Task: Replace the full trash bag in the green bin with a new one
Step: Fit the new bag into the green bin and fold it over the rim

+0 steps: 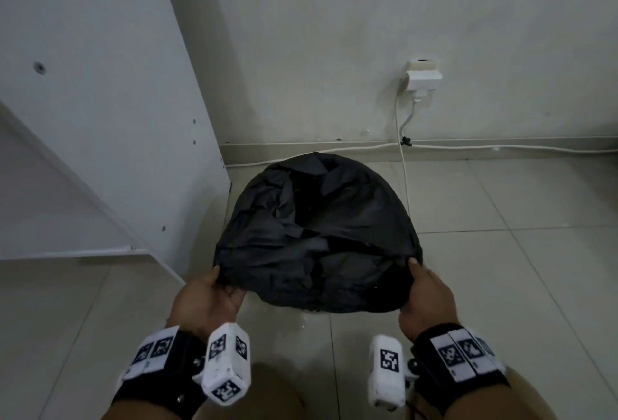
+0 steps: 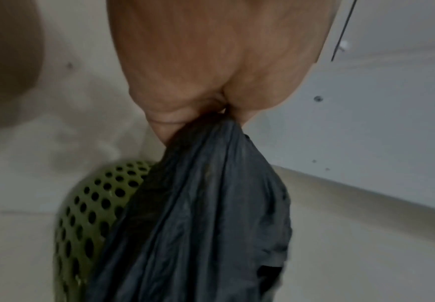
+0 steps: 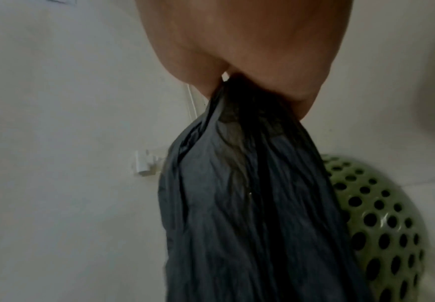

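black bag (image 1: 317, 235): thin, soft, likely tears easily | left hand (image 1: 205, 299), right hand (image 1: 424, 299) each pinch its gathered edge | green bin (image 2: 92, 206) perforated, light.

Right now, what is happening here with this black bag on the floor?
A person stands over a green bin on the tiled floor. The left hand and the right hand each grip the near edge of a black trash bag, which is spread over the bin's top and hides it from above.
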`<control>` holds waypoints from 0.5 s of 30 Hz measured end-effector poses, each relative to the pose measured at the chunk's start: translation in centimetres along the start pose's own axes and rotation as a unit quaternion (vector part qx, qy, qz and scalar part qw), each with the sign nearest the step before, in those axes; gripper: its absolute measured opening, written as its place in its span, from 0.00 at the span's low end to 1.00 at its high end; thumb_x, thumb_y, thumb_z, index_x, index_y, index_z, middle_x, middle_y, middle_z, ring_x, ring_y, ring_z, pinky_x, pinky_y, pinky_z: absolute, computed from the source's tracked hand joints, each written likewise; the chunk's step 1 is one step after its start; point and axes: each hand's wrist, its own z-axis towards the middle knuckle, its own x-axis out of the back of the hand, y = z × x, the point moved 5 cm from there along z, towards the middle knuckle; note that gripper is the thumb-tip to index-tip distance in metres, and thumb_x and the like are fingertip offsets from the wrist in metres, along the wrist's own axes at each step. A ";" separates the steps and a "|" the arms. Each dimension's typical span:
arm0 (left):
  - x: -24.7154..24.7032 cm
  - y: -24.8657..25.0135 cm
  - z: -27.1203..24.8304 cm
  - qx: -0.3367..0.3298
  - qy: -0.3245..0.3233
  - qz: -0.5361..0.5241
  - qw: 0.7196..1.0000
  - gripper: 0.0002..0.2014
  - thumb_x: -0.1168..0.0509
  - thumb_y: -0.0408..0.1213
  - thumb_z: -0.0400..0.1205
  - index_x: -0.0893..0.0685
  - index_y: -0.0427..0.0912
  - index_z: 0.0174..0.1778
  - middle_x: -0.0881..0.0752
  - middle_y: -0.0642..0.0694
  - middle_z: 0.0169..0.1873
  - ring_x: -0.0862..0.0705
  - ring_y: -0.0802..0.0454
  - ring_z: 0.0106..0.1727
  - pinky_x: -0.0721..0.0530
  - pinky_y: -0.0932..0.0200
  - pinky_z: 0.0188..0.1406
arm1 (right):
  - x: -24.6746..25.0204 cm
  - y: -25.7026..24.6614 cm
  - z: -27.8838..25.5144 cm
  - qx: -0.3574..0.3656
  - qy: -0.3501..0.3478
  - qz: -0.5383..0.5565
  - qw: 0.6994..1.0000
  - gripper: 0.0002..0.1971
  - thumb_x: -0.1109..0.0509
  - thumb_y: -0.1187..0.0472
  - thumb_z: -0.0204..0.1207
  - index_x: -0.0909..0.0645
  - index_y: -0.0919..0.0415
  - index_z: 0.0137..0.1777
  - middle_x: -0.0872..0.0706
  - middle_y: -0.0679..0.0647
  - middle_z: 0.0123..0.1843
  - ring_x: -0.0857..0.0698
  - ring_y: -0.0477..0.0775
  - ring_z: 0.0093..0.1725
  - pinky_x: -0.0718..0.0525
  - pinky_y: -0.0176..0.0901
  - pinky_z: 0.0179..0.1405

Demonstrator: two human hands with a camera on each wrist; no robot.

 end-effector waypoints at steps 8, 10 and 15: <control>3.2 -0.8 2.4 -0.014 0.199 0.113 0.973 0.21 0.45 0.38 0.91 0.26 0.37 0.79 0.20 0.47 0.70 0.13 0.43 0.64 0.16 0.54 0.56 | 1.7 2.2 3.4 -0.054 0.028 -0.208 0.976 0.24 0.24 0.53 0.72 0.19 0.60 0.67 0.10 0.61 0.59 0.12 0.65 0.59 0.17 0.46 0.54; 2.9 0.5 2.5 -0.060 0.250 0.381 0.888 0.18 0.40 0.39 0.87 0.19 0.43 0.72 0.14 0.41 0.66 0.15 0.41 0.66 0.19 0.55 0.61 | 1.8 1.6 4.3 -0.063 0.007 -0.127 0.990 0.19 0.24 0.60 0.72 0.19 0.59 0.63 0.10 0.63 0.53 0.11 0.65 0.53 0.15 0.44 0.49; 0.2 1.9 4.8 -0.085 0.084 0.162 0.979 0.16 0.48 0.24 0.80 0.15 0.35 0.53 0.15 0.33 0.60 0.17 0.37 0.57 0.20 0.45 0.63 | 1.1 -3.0 4.5 0.023 -0.045 -0.060 0.997 0.10 0.35 0.73 0.78 0.18 0.58 0.41 0.15 0.66 0.44 0.17 0.59 0.38 0.16 0.48 0.40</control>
